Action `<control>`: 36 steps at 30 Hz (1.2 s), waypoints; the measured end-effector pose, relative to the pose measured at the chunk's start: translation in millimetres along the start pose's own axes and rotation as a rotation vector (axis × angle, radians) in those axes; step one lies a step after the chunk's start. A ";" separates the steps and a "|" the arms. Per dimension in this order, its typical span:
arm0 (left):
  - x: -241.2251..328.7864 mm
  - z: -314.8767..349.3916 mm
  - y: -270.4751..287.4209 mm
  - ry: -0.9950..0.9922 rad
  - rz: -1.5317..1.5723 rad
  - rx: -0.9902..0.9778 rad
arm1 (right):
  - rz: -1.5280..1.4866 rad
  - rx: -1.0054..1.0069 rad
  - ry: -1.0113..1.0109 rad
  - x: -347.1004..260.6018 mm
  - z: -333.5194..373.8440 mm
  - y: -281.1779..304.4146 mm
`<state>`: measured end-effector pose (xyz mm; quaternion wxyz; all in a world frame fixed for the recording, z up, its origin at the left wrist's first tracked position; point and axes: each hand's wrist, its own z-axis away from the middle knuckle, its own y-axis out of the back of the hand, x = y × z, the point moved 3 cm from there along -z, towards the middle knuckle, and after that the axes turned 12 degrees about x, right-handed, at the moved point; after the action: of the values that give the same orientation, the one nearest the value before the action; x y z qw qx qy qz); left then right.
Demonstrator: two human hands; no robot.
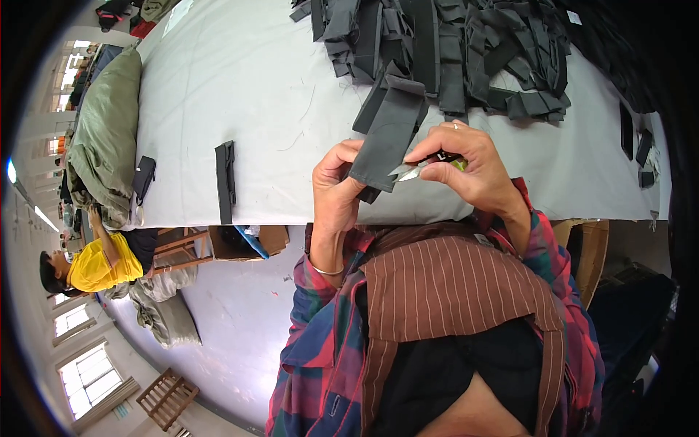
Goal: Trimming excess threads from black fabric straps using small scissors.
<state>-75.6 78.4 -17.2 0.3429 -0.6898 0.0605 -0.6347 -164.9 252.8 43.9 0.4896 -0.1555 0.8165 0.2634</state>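
My left hand (337,183) grips a dark grey fabric strip (388,138) near its close end, over the front edge of the table. The strip's far end lies against a large heap of similar dark strips (437,47). In my right hand (466,164) is a small pair of thread snips (409,172), with a bit of yellow-green showing in the palm. The snips' pale blades rest at the right edge of the strip, by its close corner. Fingers of the left hand are partly hidden behind the fabric.
A folded dark strip (225,182) lies alone on the white-covered table (255,95), left of my hands. Further left are a small dark pouch (144,177) and a big green cloth bundle (109,124). A person in yellow (105,266) works beyond. Below the table edge stands a cardboard box (273,240).
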 end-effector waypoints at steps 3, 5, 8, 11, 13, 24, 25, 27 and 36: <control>0.1 -0.7 3.2 -0.044 -0.039 -0.009 | 0.048 0.006 0.037 -7.4 -1.7 0.9; 1.3 -0.5 2.3 -0.055 -0.029 -0.005 | 0.121 -0.021 0.070 -11.1 -1.4 -0.6; 1.6 -1.5 0.1 -0.037 -0.029 -0.013 | 0.148 0.001 0.089 -10.5 -0.6 -2.4; 3.4 -1.6 -2.6 -0.012 0.007 -0.012 | 0.134 -0.012 0.098 -11.7 -2.7 -4.1; 3.1 -2.3 -5.3 -0.016 0.005 -0.018 | 0.104 -0.041 0.082 -11.9 -2.8 -5.3; 10.1 -1.6 -11.3 -0.112 -0.130 0.026 | 0.050 0.083 0.037 -9.1 -3.1 -11.7; 9.7 -1.3 -11.4 -0.119 -0.132 0.031 | 0.058 0.085 0.043 -9.0 -3.2 -12.5; 9.1 -1.7 -10.6 -0.125 -0.135 0.038 | 0.065 0.085 0.049 -8.8 -3.9 -12.8; 7.7 -1.1 -13.9 -0.128 -0.144 0.041 | -0.013 0.106 0.018 -2.3 -0.4 -13.6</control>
<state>-80.0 84.5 -3.2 0.3134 -0.7243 -0.0242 -0.6136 -157.2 241.5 42.3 0.4914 -0.1369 0.8328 0.2153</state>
